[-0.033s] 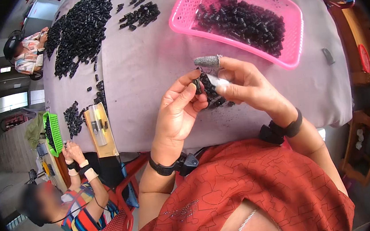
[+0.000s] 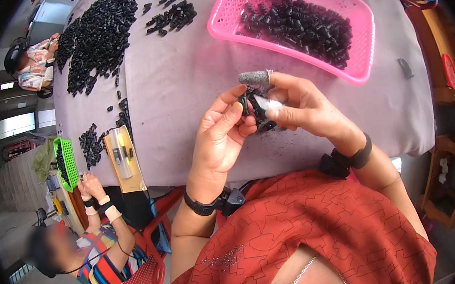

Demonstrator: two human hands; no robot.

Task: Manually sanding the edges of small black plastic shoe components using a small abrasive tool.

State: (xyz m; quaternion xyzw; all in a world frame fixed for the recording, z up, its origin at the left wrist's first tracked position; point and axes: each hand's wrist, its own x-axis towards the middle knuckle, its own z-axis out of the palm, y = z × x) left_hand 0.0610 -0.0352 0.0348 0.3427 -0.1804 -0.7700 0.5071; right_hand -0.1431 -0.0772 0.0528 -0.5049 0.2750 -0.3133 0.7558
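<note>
Since the preceding view, only a slight shift is noted in the right hand point(image 2: 312, 107) and the pale blade-like tool point(image 2: 269, 103) pinched closed in its grip; the handling is therefore judged to be at the same stage. A small black piece point(image 2: 243, 104) is held firmly between the left hand's point(image 2: 217, 135) thumb and fingers, above the counter point(image 2: 168, 93), near the pink basket point(image 2: 362, 47); blade contact cannot be confirmed.

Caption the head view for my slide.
Left hand holds a black part, right hand a pale pointed tool, near a pink basket.
</note>
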